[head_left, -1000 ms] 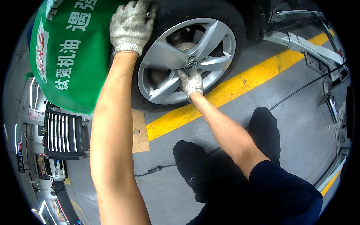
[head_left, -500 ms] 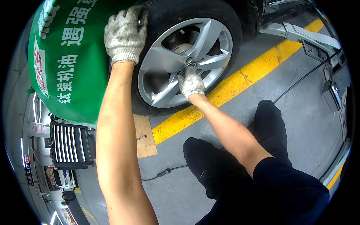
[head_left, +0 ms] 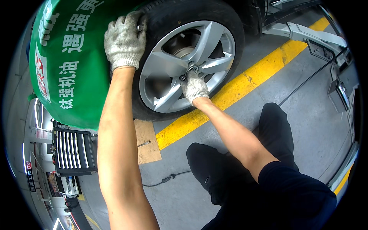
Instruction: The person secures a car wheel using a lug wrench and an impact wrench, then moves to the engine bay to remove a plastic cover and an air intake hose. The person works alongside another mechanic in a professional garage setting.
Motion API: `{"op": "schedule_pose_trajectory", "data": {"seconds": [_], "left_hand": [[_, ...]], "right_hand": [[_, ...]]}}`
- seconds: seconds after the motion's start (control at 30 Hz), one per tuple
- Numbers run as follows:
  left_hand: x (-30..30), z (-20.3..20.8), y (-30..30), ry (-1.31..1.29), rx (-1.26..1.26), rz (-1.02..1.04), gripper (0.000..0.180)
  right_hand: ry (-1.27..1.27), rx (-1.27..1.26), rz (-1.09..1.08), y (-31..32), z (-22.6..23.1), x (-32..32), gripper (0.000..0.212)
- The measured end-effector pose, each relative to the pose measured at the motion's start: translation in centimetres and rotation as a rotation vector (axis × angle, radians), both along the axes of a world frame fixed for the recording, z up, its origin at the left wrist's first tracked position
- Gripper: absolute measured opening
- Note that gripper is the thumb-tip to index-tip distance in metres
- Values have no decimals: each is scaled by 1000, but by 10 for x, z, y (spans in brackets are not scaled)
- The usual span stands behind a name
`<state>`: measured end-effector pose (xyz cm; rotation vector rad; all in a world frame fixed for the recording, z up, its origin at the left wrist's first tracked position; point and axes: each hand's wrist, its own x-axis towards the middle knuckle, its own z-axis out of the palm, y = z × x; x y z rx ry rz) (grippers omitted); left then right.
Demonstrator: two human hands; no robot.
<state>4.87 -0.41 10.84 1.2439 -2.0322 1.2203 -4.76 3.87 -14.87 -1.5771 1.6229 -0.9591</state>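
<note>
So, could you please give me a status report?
Left hand by tyre; right hand at centre of silver wheel; green cover close beside left hand.

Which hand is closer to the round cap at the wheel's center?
Right. The right hand is at the cap, touching or nearly touching it; the left hand is farther left, by the tire and green cover.

From the person's head, the wide fisheye camera looks steeply down at the floor [head_left: 314, 103], with the wheel [head_left: 206, 43] fairly near toward twelve o'clock, the left forearm [head_left: 117, 153] entering from seven o'clock and the right forearm [head_left: 229, 130] from four.
</note>
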Motion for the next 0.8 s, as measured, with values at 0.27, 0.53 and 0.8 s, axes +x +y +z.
{"op": "schedule_pose_trajectory", "data": {"seconds": [0.27,0.53,0.8], "left_hand": [[0,2,0,-13,3,5,26],[3,-1,0,-13,-9,-13,26],[2,-1,1,-7,-11,-4,26]], "right_hand": [[-57,-61,-23,6,3,1,44],[-37,-52,-35,7,5,5,40],[-7,40,14,3,12,-1,47]]}}
